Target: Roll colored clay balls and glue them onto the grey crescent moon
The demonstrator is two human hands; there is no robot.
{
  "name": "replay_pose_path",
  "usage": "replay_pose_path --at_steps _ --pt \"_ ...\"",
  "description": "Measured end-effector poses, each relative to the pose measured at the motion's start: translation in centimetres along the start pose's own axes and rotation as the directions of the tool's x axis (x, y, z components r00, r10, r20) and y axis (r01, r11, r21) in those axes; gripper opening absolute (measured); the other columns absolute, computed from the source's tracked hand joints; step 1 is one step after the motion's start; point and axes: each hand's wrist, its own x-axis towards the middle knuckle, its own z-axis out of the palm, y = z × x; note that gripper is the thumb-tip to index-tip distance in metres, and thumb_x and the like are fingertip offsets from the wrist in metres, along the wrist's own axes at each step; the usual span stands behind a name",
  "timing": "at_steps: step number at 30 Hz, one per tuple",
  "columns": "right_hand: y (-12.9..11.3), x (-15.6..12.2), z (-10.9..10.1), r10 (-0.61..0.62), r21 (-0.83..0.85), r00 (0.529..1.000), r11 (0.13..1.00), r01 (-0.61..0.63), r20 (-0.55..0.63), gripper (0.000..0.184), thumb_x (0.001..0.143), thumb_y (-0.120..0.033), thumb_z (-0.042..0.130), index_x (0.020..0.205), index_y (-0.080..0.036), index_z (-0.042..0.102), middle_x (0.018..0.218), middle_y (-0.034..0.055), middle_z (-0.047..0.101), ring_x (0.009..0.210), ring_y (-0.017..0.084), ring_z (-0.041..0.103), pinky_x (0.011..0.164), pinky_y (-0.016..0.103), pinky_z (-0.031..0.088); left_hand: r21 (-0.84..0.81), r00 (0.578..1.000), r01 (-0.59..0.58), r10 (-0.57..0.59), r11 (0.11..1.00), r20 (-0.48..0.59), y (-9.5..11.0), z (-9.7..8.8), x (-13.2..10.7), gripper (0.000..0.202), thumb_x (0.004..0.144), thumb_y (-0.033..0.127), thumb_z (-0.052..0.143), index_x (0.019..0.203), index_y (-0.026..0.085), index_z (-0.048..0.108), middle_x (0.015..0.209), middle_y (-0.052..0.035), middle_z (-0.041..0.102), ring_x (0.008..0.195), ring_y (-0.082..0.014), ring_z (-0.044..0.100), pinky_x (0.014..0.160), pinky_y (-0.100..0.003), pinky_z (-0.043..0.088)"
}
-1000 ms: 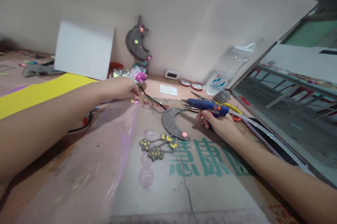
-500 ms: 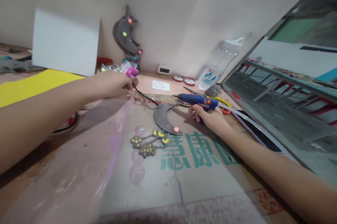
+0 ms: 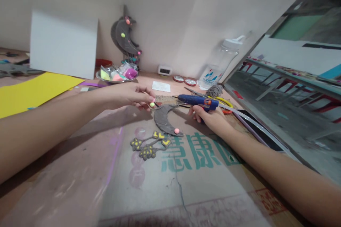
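My right hand (image 3: 204, 113) is wrapped round the handle of a blue hot glue gun (image 3: 197, 102), its nozzle pointing left, with a clear glue stick (image 3: 239, 114) trailing from its rear. In my left hand (image 3: 140, 97), a small yellow-green pompom (image 3: 152, 104) is held at the fingertips, with a bit of pink beside it. Just right of that hand lies a grey yarn-wrapped crescent moon (image 3: 163, 120) bearing a pink pompom (image 3: 176, 131) near its lower tip. Below it lie grey flower charms (image 3: 147, 152) with yellow parts, joined by cords.
Behind my left hand stands a bowl (image 3: 117, 79) of bagged coloured pieces. A finished-looking moon hanging (image 3: 126, 37) is against the wall. Scissors (image 3: 225, 102), a grey yarn ball (image 3: 214, 91) and a clear bottle (image 3: 222, 61) stand or lie at right. Yellow sheet (image 3: 39, 92) lies at left.
My left hand has moved right and nearer, from beside the bowl to the moon's upper tip, and a yellow-green pompom now shows at its fingertips. The glue gun has barely moved.
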Motion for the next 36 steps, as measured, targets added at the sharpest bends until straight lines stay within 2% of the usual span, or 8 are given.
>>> replay_pose_path --at_steps 3,10,16,22,24,27,29,36 --pt "-0.2 -0.1 -0.2 -0.003 0.025 1.000 1.000 0.003 0.004 0.042 0.088 -0.052 0.047 0.078 -0.017 0.069 0.050 -0.0006 0.051 0.057 0.016 0.058 0.057 0.027 0.045 -0.107 1.000 0.002 -0.001 0.994 0.004 -0.4 0.0 0.2 0.033 0.077 0.039 0.065 0.105 0.021 0.068 0.095 -0.0066 0.071 0.074 -0.0142 0.063 0.066 -0.024 0.046" --pt "-3.2 0.9 -2.4 -0.034 0.011 0.999 0.999 0.034 -0.014 0.043 0.085 -0.056 0.050 0.085 -0.018 0.072 0.065 0.0036 0.063 0.062 0.016 0.059 0.057 0.026 0.046 -0.086 0.995 -0.097 0.099 0.992 0.022 -1.3 -0.1 0.5 0.025 0.076 0.043 0.068 0.084 0.019 0.071 0.080 -0.0031 0.068 0.068 -0.0115 0.060 0.063 -0.021 0.046" --pt "-3.7 6.6 -2.9 -0.028 -0.043 0.999 0.999 0.030 0.042 0.037 0.083 -0.053 0.057 0.091 -0.020 0.070 0.086 0.0064 0.071 0.073 0.016 0.063 0.055 0.022 0.045 -0.157 0.978 -0.203 0.206 0.966 0.006 -1.4 0.0 0.4 0.021 0.072 0.037 0.074 0.077 0.017 0.067 0.064 0.0017 0.060 0.060 -0.0081 0.055 0.060 -0.019 0.045" --pt "-1.6 12.5 -0.2 0.057 -0.132 0.988 0.991 -0.038 0.143 0.031 0.081 -0.046 0.061 0.093 -0.019 0.069 0.092 0.0072 0.071 0.073 0.014 0.062 0.047 0.018 0.041 -0.197 0.972 -0.204 0.222 0.959 0.073 -1.0 0.0 0.1 0.019 0.074 0.031 0.073 0.090 0.020 0.071 0.071 -0.0009 0.066 0.064 -0.0100 0.059 0.062 -0.022 0.048" --pt "-0.8 13.5 0.6 0.061 -0.136 0.980 0.990 -0.035 0.190 0.030 0.081 -0.045 0.061 0.089 -0.018 0.069 0.085 0.0065 0.071 0.068 0.013 0.061 0.047 0.018 0.041 -0.181 0.972 -0.205 0.222 0.962 0.076 -0.8 0.0 0.0 0.016 0.076 0.031 0.071 0.087 0.020 0.072 0.068 0.0001 0.065 0.064 -0.0094 0.058 0.063 -0.021 0.047" --pt "0.2 14.3 1.3 0.089 -0.149 0.966 0.987 -0.054 0.244 0.030 0.081 -0.045 0.062 0.085 -0.016 0.068 0.071 0.0045 0.069 0.055 0.011 0.058 0.047 0.020 0.043 -0.187 0.967 -0.213 0.234 0.959 0.099 -0.7 0.0 0.0 0.012 0.078 0.030 0.070 0.083 0.019 0.071 0.066 0.0017 0.063 0.063 -0.0080 0.057 0.063 -0.019 0.046" --pt "0.6 14.3 1.4 0.097 -0.158 0.961 0.986 -0.057 0.259 0.031 0.082 -0.046 0.061 0.088 -0.016 0.067 0.069 0.0042 0.068 0.053 0.012 0.058 0.050 0.021 0.045 -0.199 0.964 -0.220 0.244 0.955 0.104 -0.6 0.0 -0.1 0.011 0.078 0.029 0.070 0.082 0.019 0.071 0.066 0.0021 0.063 0.062 -0.0071 0.056 0.062 -0.018 0.046" --pt "0.1 12.7 0.1 0.045 -0.243 0.978 0.970 0.005 0.202 0.031 0.088 -0.041 0.055 0.102 -0.015 0.066 0.088 0.0064 0.072 0.078 0.018 0.065 0.068 0.024 0.049 -0.194 0.971 -0.216 0.231 0.957 0.057 -0.4 0.1 -0.2 0.019 0.075 0.029 0.072 0.091 0.019 0.071 0.079 0.0000 0.066 0.068 -0.0078 0.059 0.066 -0.019 0.048"
